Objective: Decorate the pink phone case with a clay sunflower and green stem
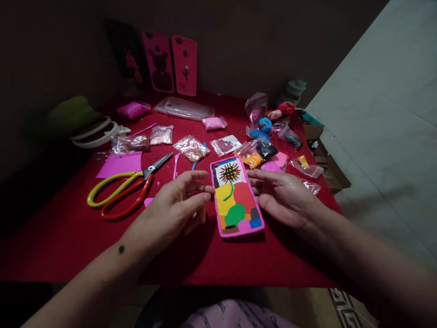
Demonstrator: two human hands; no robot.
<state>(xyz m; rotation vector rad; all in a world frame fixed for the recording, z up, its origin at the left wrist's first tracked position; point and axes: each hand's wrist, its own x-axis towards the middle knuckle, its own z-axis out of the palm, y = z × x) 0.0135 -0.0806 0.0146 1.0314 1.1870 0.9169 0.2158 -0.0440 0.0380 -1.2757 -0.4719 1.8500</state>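
A phone case (243, 193) with a pink rim lies on the red cloth between my hands. Coloured clay patches cover its back, with a brown and yellow sunflower near the top and a green curved stem below it. My left hand (180, 202) is at the case's left edge, fingers apart and a fingertip at the rim. On the other side my right hand (283, 193) has its fingers stretched to the right edge; whether they press on it I cannot tell. Scissors (128, 189) with yellow and red handles lie left of my left hand, blades partly apart.
Several small bags of coloured clay, such as an orange one (251, 159), lie beyond the case. A clear phone case (184, 108) is farther back. Decorated cases, including a pink one (185, 82), stand against the wall. Cardboard boxes (327, 171) sit beside the table at right.
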